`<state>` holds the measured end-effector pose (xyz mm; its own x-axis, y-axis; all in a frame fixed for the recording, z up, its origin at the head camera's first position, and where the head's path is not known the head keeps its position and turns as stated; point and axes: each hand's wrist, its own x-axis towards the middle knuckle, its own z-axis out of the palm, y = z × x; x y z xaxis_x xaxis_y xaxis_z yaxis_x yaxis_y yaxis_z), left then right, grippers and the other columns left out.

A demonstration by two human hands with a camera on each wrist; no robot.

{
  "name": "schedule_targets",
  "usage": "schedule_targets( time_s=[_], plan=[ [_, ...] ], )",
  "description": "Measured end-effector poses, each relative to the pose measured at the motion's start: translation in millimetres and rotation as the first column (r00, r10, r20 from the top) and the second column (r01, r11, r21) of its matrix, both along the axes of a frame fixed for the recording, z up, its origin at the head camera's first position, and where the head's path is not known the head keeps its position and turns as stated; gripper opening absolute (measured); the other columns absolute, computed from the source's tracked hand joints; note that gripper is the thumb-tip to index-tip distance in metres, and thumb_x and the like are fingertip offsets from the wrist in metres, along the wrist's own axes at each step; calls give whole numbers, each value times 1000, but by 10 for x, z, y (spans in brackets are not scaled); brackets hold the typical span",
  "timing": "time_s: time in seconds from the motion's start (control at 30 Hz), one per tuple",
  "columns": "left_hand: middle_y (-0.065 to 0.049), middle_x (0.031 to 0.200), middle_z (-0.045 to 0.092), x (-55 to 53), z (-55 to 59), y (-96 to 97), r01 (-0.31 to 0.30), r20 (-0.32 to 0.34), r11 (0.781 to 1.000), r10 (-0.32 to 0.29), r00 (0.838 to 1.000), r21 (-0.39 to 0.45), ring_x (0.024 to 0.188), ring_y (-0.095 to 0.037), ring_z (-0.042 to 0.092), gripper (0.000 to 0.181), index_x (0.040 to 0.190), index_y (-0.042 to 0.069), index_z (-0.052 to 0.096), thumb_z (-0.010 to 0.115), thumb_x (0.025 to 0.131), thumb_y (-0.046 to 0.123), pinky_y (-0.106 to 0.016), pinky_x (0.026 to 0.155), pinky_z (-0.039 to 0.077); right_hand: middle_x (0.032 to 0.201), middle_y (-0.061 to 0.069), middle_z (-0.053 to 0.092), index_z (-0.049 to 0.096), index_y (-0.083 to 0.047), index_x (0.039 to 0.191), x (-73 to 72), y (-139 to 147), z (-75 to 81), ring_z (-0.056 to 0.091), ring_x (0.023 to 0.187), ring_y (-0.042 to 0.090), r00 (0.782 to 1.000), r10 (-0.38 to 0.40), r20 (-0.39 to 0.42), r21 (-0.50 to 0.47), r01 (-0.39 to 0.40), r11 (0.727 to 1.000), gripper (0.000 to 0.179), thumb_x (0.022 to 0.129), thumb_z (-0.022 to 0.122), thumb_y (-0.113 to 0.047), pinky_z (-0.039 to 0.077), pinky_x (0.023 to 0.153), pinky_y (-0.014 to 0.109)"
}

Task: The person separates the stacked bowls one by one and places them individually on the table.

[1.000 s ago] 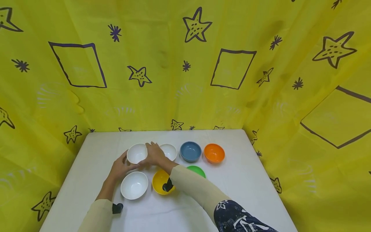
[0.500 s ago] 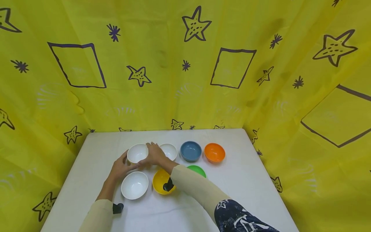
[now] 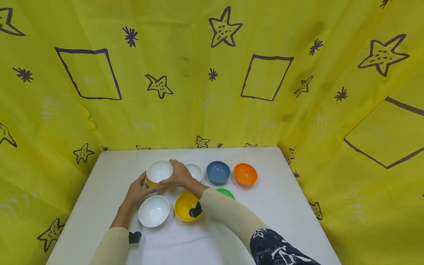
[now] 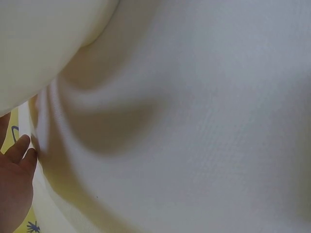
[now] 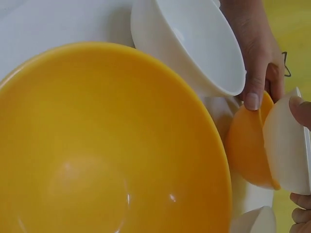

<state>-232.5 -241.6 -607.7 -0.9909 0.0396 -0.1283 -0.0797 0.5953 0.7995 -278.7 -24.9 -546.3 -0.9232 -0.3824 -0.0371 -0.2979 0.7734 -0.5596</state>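
Note:
In the head view, my right hand (image 3: 180, 175) grips a white bowl (image 3: 159, 170) by its right side. Under it shows the wall of a yellow bowl (image 3: 154, 183), which my left hand (image 3: 136, 191) holds from the left. From the right wrist, the white bowl (image 5: 287, 150) stands partly inside the yellow bowl (image 5: 249, 145), with a gap between their rims. The left thumb presses that yellow rim; my right thumb (image 5: 302, 112) lies on the white one. In the left wrist view, only part of a hand (image 4: 17, 179) appears at the left edge.
Nearer me sit another white bowl (image 3: 154, 211) and another yellow bowl (image 3: 184, 207). Right of my hands stand a white bowl (image 3: 195, 171), a blue bowl (image 3: 218, 172) and an orange bowl (image 3: 245, 174). The right sleeve partly covers a green bowl (image 3: 226, 193). Yellow curtains (image 3: 185, 121) surround the table (image 3: 265, 221).
The white bowl in my right hand has risen slightly and shifted right, uncovering more of the yellow bowl beneath. My left hand has stayed in place.

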Motion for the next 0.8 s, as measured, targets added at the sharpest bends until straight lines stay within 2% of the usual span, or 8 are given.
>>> schedule_targets(
  time_s=[0.3, 0.6, 0.8],
  plan=[
    [-31, 167, 26, 25, 34, -4, -1, 13, 1000, 1, 1000, -9, 151, -56, 23, 110, 165, -1, 24, 88, 86, 43, -71, 119, 25, 155, 9, 54, 47, -9, 157, 157, 109, 216, 59, 130, 26, 999, 14, -33, -91, -17, 996, 104, 75, 94, -52, 56, 103, 37],
    [-28, 166, 31, 11, -24, -14, 7, -7, 1000, -7, 1000, -23, 151, -54, 26, 108, 165, 4, 27, 87, 86, 45, -72, 119, 24, 139, 5, 64, 53, -12, 150, 362, 361, 382, 65, 114, 20, 996, 30, -87, -221, -48, 974, 94, 74, 95, -47, 58, 92, 26],
    [-26, 167, 30, 2, -17, 18, -11, 13, 1000, 12, 1000, -17, 152, -53, 26, 109, 166, 6, 26, 87, 85, 46, -72, 119, 23, 141, 2, 62, 52, -16, 151, 491, 651, 469, 63, 118, 21, 996, 4, -89, -332, -33, 943, 94, 73, 97, -41, 59, 95, 33]
  ],
)
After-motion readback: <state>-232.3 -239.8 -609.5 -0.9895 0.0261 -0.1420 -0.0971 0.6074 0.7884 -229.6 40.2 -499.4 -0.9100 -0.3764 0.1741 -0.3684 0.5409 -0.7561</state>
